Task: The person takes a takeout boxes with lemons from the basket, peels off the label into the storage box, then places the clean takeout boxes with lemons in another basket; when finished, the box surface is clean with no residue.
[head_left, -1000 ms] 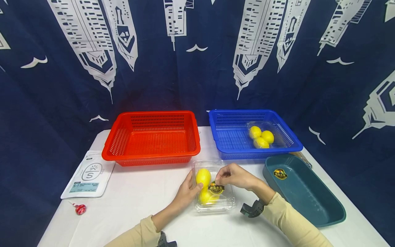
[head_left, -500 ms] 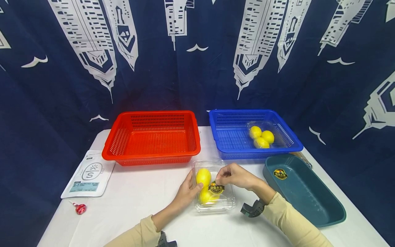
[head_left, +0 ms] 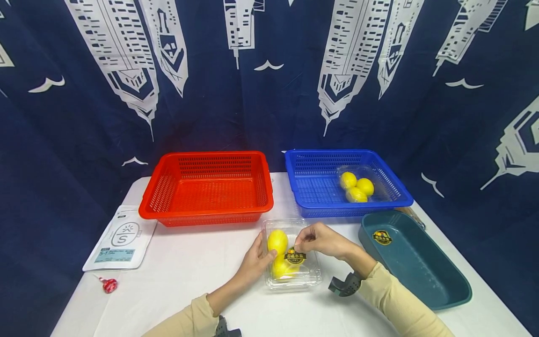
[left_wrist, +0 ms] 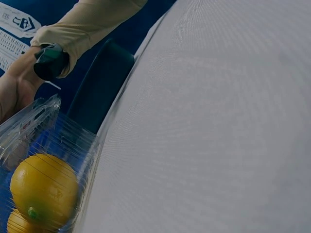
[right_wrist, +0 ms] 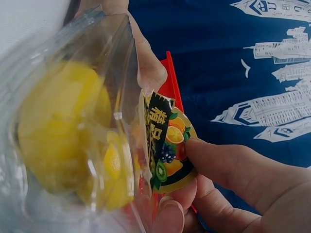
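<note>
While the clear lemon box [head_left: 292, 255] sits on the white table [head_left: 189, 271] at six o'clock from the gap between the red basket [head_left: 206, 187] and blue basket [head_left: 320, 182], the left hand [head_left: 257, 262] cups its nine o'clock side, fingers curled against it. The right hand [head_left: 322, 241] pinches the fruit sticker [right_wrist: 167, 143] on its lid between thumb and fingertips.
</note>
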The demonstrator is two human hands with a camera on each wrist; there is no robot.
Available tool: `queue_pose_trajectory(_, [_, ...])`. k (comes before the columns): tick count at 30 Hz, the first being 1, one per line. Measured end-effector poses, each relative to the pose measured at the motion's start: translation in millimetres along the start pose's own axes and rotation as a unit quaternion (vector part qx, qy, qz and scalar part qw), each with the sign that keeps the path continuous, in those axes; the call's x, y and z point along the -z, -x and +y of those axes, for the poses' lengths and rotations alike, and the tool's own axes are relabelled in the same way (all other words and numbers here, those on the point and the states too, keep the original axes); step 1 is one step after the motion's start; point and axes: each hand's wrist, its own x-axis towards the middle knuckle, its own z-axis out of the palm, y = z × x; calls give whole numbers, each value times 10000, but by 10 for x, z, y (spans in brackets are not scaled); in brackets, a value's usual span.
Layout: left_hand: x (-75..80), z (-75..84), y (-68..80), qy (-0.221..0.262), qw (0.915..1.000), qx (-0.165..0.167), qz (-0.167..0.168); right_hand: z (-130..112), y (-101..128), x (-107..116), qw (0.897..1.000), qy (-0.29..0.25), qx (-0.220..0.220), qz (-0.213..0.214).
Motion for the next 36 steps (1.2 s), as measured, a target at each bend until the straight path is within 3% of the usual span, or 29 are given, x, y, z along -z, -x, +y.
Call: queue_pose_trajectory(36, [1, -13, -7, -60, 9999, -94, -2, 37, 4, 33, 9996, -252, -46, -118])
